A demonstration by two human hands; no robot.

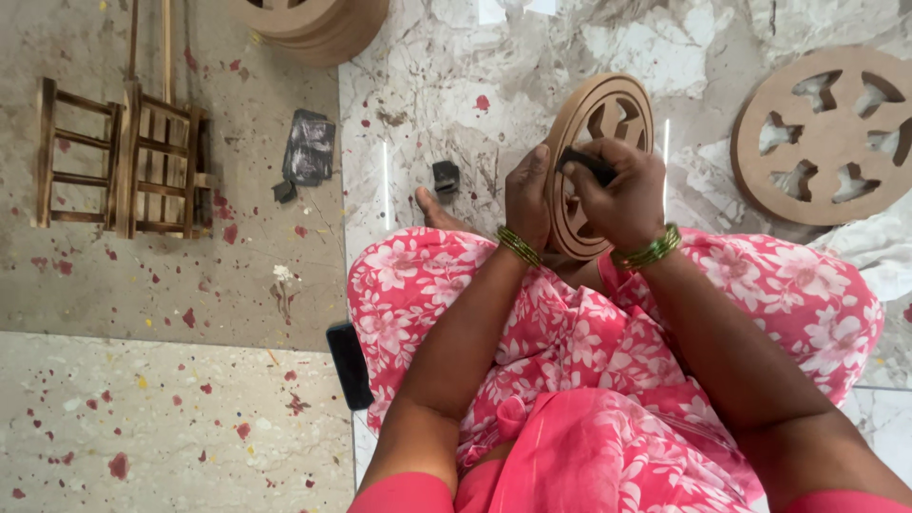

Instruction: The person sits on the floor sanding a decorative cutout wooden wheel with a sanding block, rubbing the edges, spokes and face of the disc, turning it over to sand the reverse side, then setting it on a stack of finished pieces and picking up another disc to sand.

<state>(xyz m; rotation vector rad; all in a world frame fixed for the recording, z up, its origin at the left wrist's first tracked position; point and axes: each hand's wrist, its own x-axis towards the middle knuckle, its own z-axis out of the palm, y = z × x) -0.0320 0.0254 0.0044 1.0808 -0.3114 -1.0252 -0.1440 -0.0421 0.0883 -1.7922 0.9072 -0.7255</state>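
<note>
I see both my bare forearms reaching forward and down from my shoulders, converging over my lap. My left hand (528,195) stands upright with its back toward me, fingers pressed together and curled over an edge, thumb out of sight. A band of thin green and gold bangles rings that wrist. My right hand (622,195) sits just beside it, nearly touching, wrist bent inward, knuckles up, fingers pinched tight around a small dark piece. The same green and gold bangles circle my right wrist. One bare foot peeks out past my left knee.
</note>
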